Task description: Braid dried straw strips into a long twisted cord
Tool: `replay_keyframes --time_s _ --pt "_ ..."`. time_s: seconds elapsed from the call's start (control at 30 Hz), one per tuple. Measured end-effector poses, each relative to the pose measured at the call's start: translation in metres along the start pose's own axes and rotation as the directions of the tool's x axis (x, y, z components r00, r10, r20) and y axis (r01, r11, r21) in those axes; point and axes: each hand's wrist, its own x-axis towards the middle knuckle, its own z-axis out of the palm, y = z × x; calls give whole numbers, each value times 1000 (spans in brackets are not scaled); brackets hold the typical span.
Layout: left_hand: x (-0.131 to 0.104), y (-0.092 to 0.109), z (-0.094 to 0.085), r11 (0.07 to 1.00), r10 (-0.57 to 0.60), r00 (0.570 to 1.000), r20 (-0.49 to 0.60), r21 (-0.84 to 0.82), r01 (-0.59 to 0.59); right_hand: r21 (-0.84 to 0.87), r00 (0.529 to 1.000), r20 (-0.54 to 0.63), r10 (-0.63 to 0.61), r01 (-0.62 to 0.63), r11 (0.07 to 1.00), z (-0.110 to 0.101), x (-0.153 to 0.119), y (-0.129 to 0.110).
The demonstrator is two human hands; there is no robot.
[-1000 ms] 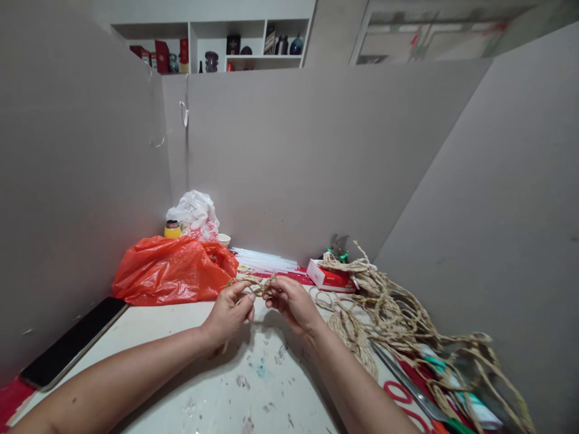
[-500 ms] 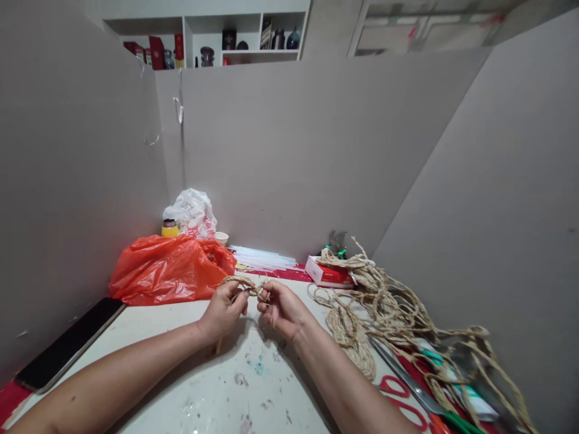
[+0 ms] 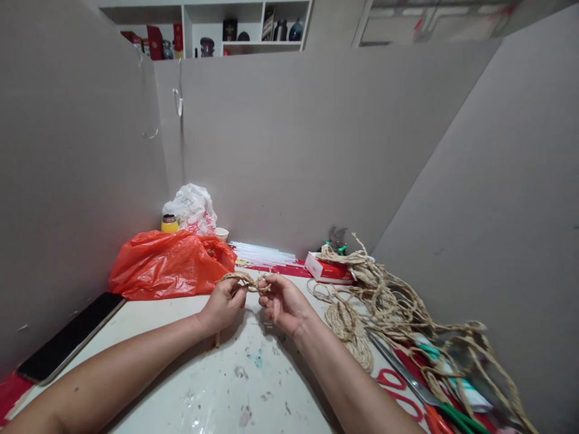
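Note:
A short piece of twisted straw-coloured rope (image 3: pixel 250 281) is stretched between my two hands above the white tabletop (image 3: pixel 253 386). My left hand (image 3: pixel 225 304) is closed on its left part, thumb and fingers pinching it, and a loose end hangs below the palm. My right hand (image 3: pixel 281 304) pinches the other end, which looks looped or knotted at the fingertips; the exact form is too small to make out. Behind the left hand lies an orange plastic bag (image 3: pixel 167 265).
At right lie a tangled heap of rope (image 3: pixel 389 301), a coil (image 3: pixel 348 331), red-handled scissors (image 3: pixel 398 386) and green-handled scissors (image 3: pixel 420 389). A red and white box (image 3: pixel 328 268) and translucent sticks (image 3: pixel 262 254) sit at the back. A dark phone (image 3: pixel 72 337) rests at left. Grey panels (image 3: pixel 289 138) enclose the table.
Both hands keep their grip on the rope. The fingers have shifted only slightly, and the whole view has tilted a little downward.

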Motion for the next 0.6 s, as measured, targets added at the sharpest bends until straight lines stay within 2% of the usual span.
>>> replay_keyframes --time_s 0.2,0.37,0.43,0.5,0.57,0.6 --pt "2 -6 0 998 -67 998 23 -15 67 -109 992 28 -124 127 986 3 -2 2" --pt "1 -6 1 991 -133 987 96 -23 135 -297 954 82 -287 298 907 2 0 8" --pt "0 -5 2 984 -164 975 150 -39 171 -464 923 154 -353 383 799 -1 4 10" --pt "-1 -3 3 980 -174 967 186 -60 188 -615 881 247 -403 464 638 -4 7 13" --pt "-2 -2 5 976 -186 963 197 -73 203 -691 845 306 -439 514 508 -7 9 15" --pt "-2 -2 5 974 -196 961 197 -75 214 -702 835 310 -455 524 483 -7 10 16"
